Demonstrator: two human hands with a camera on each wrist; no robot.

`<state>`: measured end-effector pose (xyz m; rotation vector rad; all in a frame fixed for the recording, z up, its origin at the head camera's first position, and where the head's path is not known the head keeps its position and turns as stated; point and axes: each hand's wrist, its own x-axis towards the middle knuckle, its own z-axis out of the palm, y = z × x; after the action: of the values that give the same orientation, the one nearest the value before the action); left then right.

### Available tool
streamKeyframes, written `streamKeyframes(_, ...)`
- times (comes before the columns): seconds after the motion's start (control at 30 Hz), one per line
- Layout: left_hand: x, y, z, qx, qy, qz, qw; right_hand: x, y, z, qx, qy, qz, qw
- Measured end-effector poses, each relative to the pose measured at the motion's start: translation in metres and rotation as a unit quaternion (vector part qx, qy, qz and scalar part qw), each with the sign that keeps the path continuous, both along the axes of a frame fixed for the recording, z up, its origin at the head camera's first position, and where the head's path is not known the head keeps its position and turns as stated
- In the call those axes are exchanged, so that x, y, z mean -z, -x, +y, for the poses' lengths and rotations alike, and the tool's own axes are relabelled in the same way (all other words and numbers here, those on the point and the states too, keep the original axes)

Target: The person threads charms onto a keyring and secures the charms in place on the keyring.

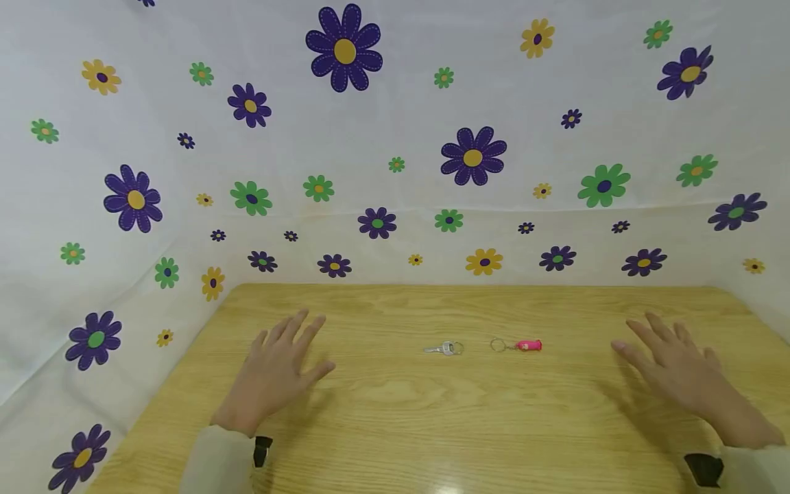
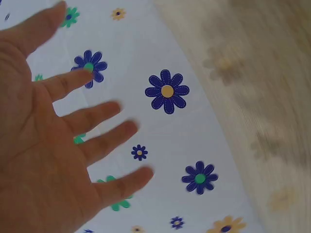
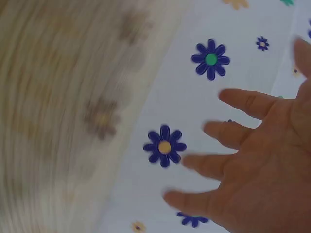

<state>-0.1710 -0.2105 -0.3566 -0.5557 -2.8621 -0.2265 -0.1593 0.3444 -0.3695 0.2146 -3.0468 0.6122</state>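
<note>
A silver key (image 1: 439, 348) with a small ring lies on the wooden table, its blade pointing left. To its right lies a key ring on a short chain with a pink cylindrical charm (image 1: 529, 345). Left of the key, my left hand (image 1: 274, 370) hovers over the table with fingers spread. My right hand (image 1: 675, 370) is held above the table right of the pink charm, its fingers spread too. Both palms appear bare in the wrist views, the left hand (image 2: 53, 131) and the right hand (image 3: 257, 165) touching nothing.
The light wooden table (image 1: 395, 439) reaches back to a white cloth (image 1: 395, 116) printed with purple, green and yellow flowers. That cloth also hangs along the left and right sides. Dark bands show at both sleeve cuffs.
</note>
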Motion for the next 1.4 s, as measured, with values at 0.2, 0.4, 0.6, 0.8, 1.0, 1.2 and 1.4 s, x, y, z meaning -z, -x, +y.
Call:
streamKeyframes(0.2,-0.004,0.026,-0.002,0.049,-0.164,-0.165,0.9714,-0.01,0.014,-0.001,-0.044,0.094,-0.008,0.995)
streamKeyframes(0.4,0.003,0.05,0.001,0.088,-0.281,-0.279,0.914,-0.017,0.026,-0.001,-0.044,0.234,-0.096,0.966)
streamKeyframes(0.6,0.004,0.066,0.012,0.102,-0.326,-0.34,0.8763,-0.014,0.034,0.002,-0.057,0.3,-0.164,0.938)
streamKeyframes(0.8,0.003,0.073,0.027,0.117,-0.339,-0.374,0.8556,-0.009,0.044,-0.002,-0.057,0.326,-0.197,0.923)
streamKeyframes(1.0,0.008,0.078,0.039,0.113,-0.346,-0.398,0.8421,-0.008,0.054,-0.013,-0.061,0.342,-0.211,0.914)
streamKeyframes(1.2,0.018,0.087,0.048,0.11,-0.362,-0.423,0.8233,-0.007,0.062,-0.023,-0.064,0.36,-0.221,0.904)
streamKeyframes(1.4,0.022,0.094,0.057,0.113,-0.378,-0.441,0.8062,-0.003,0.07,-0.033,-0.055,0.366,-0.229,0.901)
